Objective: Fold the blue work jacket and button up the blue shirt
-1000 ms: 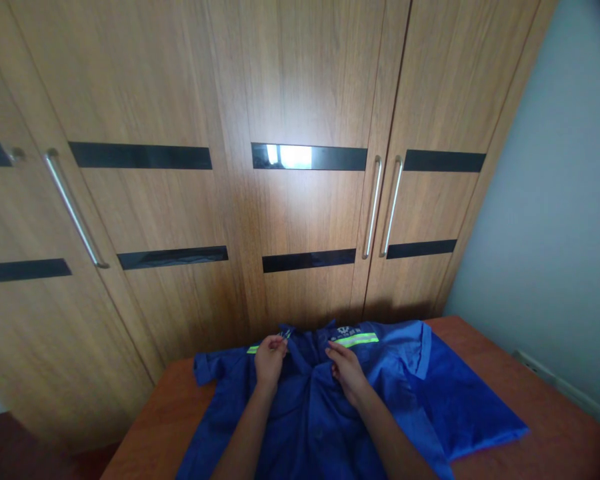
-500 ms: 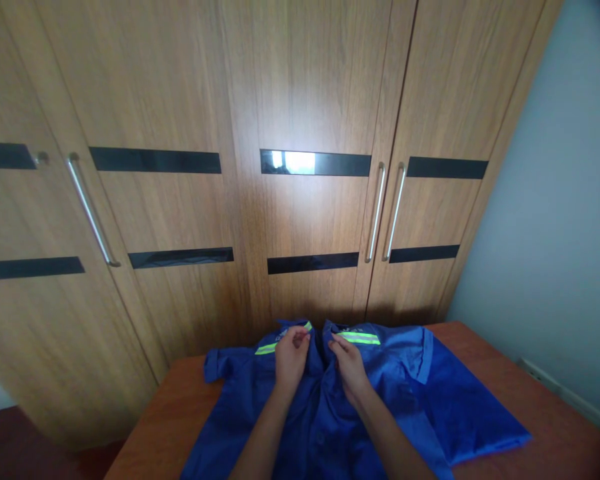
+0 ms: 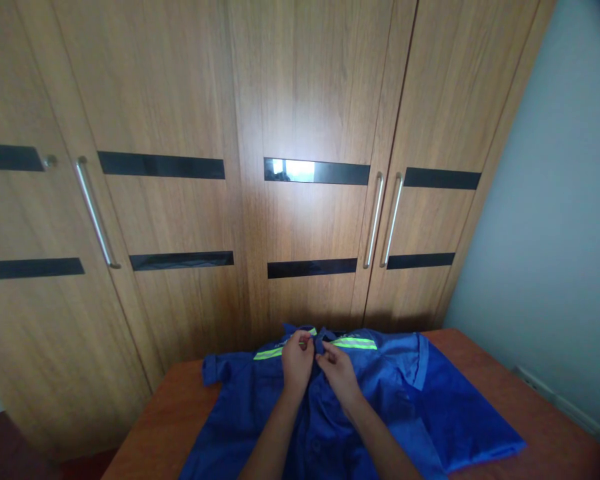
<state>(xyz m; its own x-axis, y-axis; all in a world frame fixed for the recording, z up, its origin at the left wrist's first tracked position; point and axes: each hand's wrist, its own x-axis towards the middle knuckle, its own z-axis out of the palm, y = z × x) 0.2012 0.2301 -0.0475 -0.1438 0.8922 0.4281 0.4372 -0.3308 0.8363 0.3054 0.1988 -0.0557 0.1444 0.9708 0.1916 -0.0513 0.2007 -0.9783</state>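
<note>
A blue work shirt (image 3: 260, 393) with yellow-green reflective strips lies spread on the reddish-brown table. At its collar, my left hand (image 3: 297, 360) pinches the left front edge. My right hand (image 3: 337, 373) grips the right front edge close beside it, with thumb and fingers pressed on the fabric. The two edges nearly meet between my fingertips. Any button there is too small to make out. Blue cloth (image 3: 470, 413) extends from under the shirt's right side.
A wooden wardrobe (image 3: 180, 220) with dark strips and metal handles (image 3: 375, 220) stands right behind the table (image 3: 150, 413). To the right is a pale wall (image 3: 545, 233), with a light strip along its foot.
Both hands have come closer together, drawing the shirt's two front edges toward each other at the collar. The camera view has shifted slightly.
</note>
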